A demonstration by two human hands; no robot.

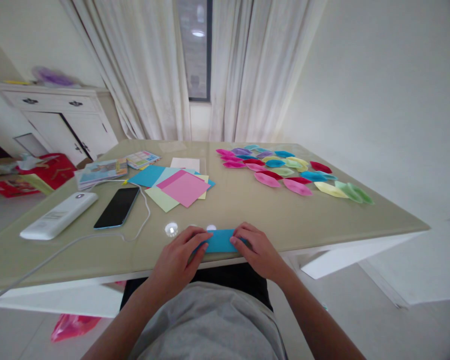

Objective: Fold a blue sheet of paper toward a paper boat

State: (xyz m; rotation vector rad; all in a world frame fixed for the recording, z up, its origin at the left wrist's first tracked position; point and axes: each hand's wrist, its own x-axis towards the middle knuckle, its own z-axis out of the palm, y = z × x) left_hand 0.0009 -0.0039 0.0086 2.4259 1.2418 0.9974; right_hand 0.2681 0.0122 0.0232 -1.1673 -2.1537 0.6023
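A folded strip of blue paper point(221, 241) lies at the table's front edge, its long side running left to right. My left hand point(182, 250) grips its left end between thumb and fingers, and my right hand point(255, 247) holds the right end the same way. Beyond them, left of the middle, is a fanned pile of square paper sheets with a pink sheet point(183, 187) on top. Several folded leaf-shaped papers in many colours, among them a pink one point(267, 180), are spread over the right back of the table.
On the left of the table point(225, 210) are a black phone point(117, 208), a white power bank point(59, 215), a white cable point(78, 239) and some booklets point(105, 171). A cabinet point(56, 112) and a red bag point(54, 172) stand beyond the left side.
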